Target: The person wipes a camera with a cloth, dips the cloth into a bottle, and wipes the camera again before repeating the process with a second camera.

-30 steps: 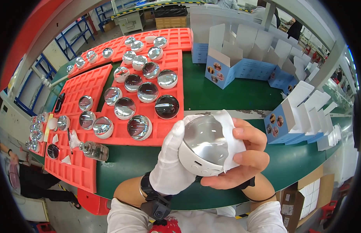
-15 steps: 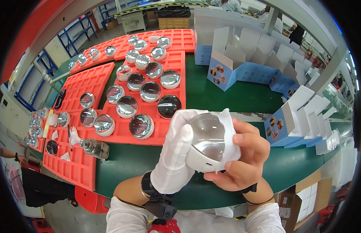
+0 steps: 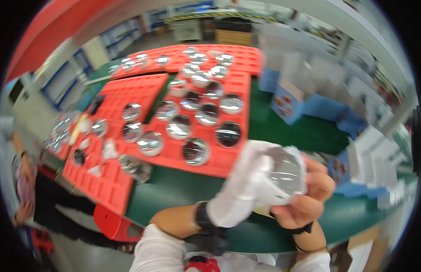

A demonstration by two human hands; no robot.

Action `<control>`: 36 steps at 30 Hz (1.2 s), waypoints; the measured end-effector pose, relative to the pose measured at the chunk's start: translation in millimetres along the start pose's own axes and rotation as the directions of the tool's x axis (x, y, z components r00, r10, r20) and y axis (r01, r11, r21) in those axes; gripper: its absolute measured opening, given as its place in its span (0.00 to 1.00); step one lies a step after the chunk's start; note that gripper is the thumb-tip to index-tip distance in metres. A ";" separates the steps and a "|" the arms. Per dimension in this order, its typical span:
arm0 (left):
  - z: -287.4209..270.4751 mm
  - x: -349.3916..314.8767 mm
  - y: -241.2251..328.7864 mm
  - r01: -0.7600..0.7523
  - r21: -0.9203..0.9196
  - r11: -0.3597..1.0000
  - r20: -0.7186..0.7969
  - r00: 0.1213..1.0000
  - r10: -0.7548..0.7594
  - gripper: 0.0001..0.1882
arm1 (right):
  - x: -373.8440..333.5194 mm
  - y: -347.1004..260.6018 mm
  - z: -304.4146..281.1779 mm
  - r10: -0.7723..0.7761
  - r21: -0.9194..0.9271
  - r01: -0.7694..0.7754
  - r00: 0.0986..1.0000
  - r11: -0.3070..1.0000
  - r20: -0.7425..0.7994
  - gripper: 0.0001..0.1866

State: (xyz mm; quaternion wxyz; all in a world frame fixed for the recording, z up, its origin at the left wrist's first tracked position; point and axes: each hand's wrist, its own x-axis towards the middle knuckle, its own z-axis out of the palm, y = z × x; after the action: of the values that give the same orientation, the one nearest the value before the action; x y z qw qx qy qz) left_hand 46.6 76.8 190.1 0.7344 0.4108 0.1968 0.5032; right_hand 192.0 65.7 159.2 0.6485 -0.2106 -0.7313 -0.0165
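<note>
In front of me is a round white device with a shiny grey mirrored dome (image 3: 286, 174), tilted so the dome faces up. My left hand (image 3: 240, 188), in a white glove, is closed around its left side. On the other side, the bare fingers of my right hand (image 3: 313, 192) are bent, pressing a thin white cloth (image 3: 297, 156) against the dome's edge. Motion blur hides exactly where the cloth ends. Similar mirrored domes, such as a dark one (image 3: 228, 134), stand in the red foam tray (image 3: 210, 168) to the far left.
A clear glass bottle (image 3: 137, 167) and white scraps (image 3: 109, 149) lie on the left tray. Open blue-and-white boxes (image 3: 287, 102) line the table's far right, with more boxes (image 3: 369, 163) nearer. A red stool (image 3: 108, 222) stands lower left, beside another person (image 3: 26, 181).
The view has swung left, so trays and boxes appear further right and the other person shows more. Both hands still hold the domed device, which looks turned slightly.
</note>
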 end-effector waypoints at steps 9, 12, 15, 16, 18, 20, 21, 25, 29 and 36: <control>-3.4 -87.4 35.9 -0.148 0.039 0.988 0.020 0.989 0.147 0.16 | 0.7 -113.8 39.4 0.070 -0.082 -0.070 0.998 0.994 -0.007 0.14; -11.5 -103.7 43.3 -0.150 0.017 0.988 0.036 0.988 0.150 0.16 | -0.7 -121.5 54.3 0.091 -0.077 -0.093 0.996 0.993 -0.027 0.14; -11.5 -107.8 46.0 -0.095 -0.084 0.992 0.098 0.990 0.103 0.15 | 15.0 -133.4 62.6 -0.093 -0.090 0.089 0.994 0.992 -0.050 0.20; -12.9 -109.2 44.4 -0.098 -0.063 0.993 0.094 0.990 0.104 0.15 | 14.8 -136.5 63.5 -0.090 -0.077 0.087 0.995 0.993 -0.044 0.20; -17.4 -112.6 41.9 -0.103 -0.025 0.994 0.090 0.990 0.105 0.14 | 10.4 -142.7 61.0 -0.078 -0.171 0.076 0.997 0.982 -0.004 0.18; -23.5 -116.1 40.1 -0.081 -0.012 0.997 0.077 0.994 0.082 0.14 | 6.7 -145.1 68.4 -0.072 -0.212 0.075 0.997 0.974 0.021 0.17; -24.8 -117.8 42.0 -0.053 0.001 0.999 0.078 0.996 0.052 0.14 | 3.5 -145.2 74.2 -0.070 -0.168 0.066 0.997 0.984 -0.020 0.17; -26.2 -124.7 35.7 -0.105 0.015 0.994 0.038 0.994 0.104 0.14 | -2.3 -146.0 85.8 -0.068 -0.075 0.061 0.993 0.995 -0.101 0.18; -24.8 -128.4 40.5 -0.060 -0.068 0.996 0.045 0.997 0.063 0.13 | -1.9 -145.6 87.2 -0.080 -0.034 0.076 0.992 0.996 -0.100 0.17; -10.0 -130.5 28.4 -0.047 -0.187 0.981 0.059 0.997 0.059 0.13 | -1.6 -149.4 82.7 -0.101 0.062 0.111 0.984 0.992 -0.148 0.15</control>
State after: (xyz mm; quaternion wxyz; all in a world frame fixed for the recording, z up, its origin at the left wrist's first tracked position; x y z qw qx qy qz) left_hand -31.2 -32.3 190.7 0.7618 0.3615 0.1145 0.5252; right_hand 65.0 -46.2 181.8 0.7049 -0.1468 -0.6928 -0.0405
